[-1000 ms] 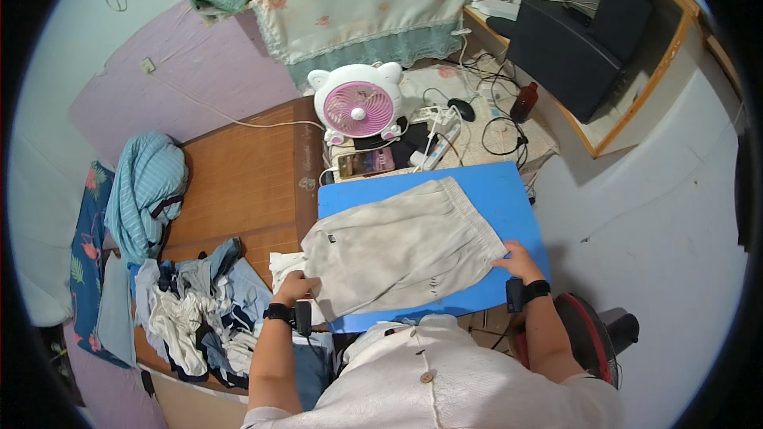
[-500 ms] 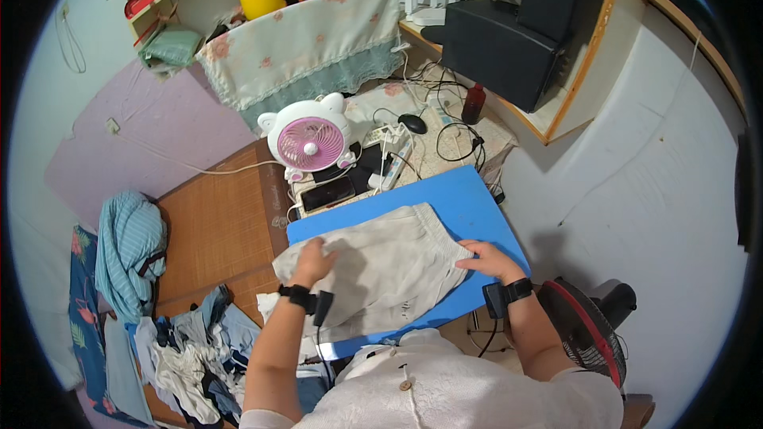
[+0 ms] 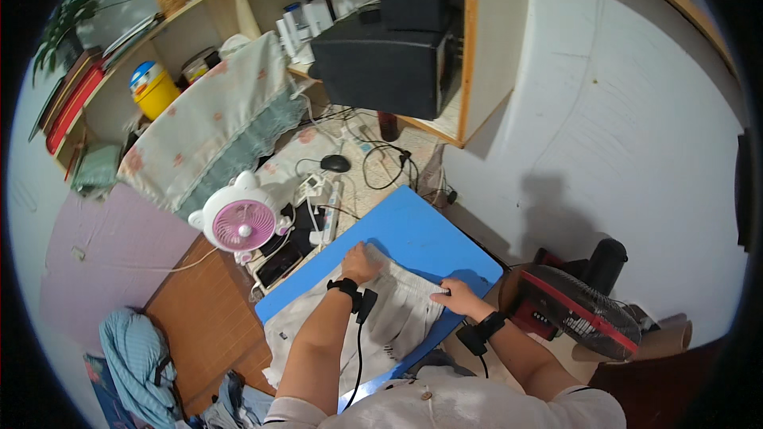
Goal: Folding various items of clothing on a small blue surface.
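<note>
A pair of pale elastic-waisted pants [image 3: 404, 310] lies fairly flat on a blue tabletop [image 3: 441, 238], its gathered waistband toward the right. My left hand [image 3: 362, 264] is closed at the far corner of the waistband, fingertips partly hidden. At the waistband's other corner, my right hand [image 3: 458, 299] pinches the edge between thumb and fingers. Part of the cloth is covered by my left forearm. Each wrist wears a black strap with a small box and cable.
Beyond the tabletop are a white and pink fan [image 3: 242, 222], a phone [image 3: 278, 265], a power strip [image 3: 327, 218], a mouse [image 3: 335, 163] and loose cables. A black and red fan [image 3: 584, 310] stands at the right. Heaped clothes [image 3: 234, 405] lie at the lower left.
My left hand has moved from the middle of the pants to the waistband's far corner. My right hand stays at the other corner. The view has swung to the right.
</note>
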Demonstrator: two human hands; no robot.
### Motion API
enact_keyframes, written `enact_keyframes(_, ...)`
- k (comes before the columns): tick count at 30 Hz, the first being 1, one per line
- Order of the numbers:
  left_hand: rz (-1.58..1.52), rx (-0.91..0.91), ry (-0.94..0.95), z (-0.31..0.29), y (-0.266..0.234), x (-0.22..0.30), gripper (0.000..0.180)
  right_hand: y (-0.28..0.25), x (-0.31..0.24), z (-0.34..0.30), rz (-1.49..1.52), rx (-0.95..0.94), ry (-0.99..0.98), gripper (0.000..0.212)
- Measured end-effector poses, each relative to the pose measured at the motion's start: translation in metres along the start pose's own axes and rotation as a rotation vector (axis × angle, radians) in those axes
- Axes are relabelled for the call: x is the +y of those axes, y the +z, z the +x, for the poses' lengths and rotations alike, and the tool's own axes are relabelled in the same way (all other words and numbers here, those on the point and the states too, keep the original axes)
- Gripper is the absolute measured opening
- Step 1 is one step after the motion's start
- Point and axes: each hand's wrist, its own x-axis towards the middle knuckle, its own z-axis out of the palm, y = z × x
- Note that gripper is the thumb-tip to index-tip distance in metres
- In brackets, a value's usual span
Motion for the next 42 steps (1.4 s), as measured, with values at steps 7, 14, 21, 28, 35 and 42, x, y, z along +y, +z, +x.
enact_keyframes(7,0.121,-0.111,-0.011,-0.005,-0.01,0.014,0.051,-0.005,0.007,0.002,0.184,-0.062,0.072,0.043)
enact_keyframes(14,-0.137,-0.005,0.023,-0.031,-0.063,-0.022,0.036,0.008,-0.023,0.032,0.344,0.018,0.053,0.04)
enact_keyframes(21,-0.407,0.199,0.034,-0.104,-0.145,-0.055,0.026,0.014,-0.09,0.047,0.432,-0.339,0.037,0.056)
enact_keyframes(28,-0.582,0.131,-0.213,-0.182,-0.198,-0.068,0.04,0.036,-0.125,0.081,0.706,-0.561,-0.084,0.037)
enact_keyframes(35,-0.663,0.143,-0.255,-0.241,-0.209,-0.095,0.044,0.039,-0.187,0.083,0.883,-0.728,-0.16,0.039)
enact_keyframes(42,-0.723,0.225,-0.267,-0.244,-0.175,-0.126,0.035,0.065,-0.21,0.079,0.7,-0.481,-0.115,0.038)
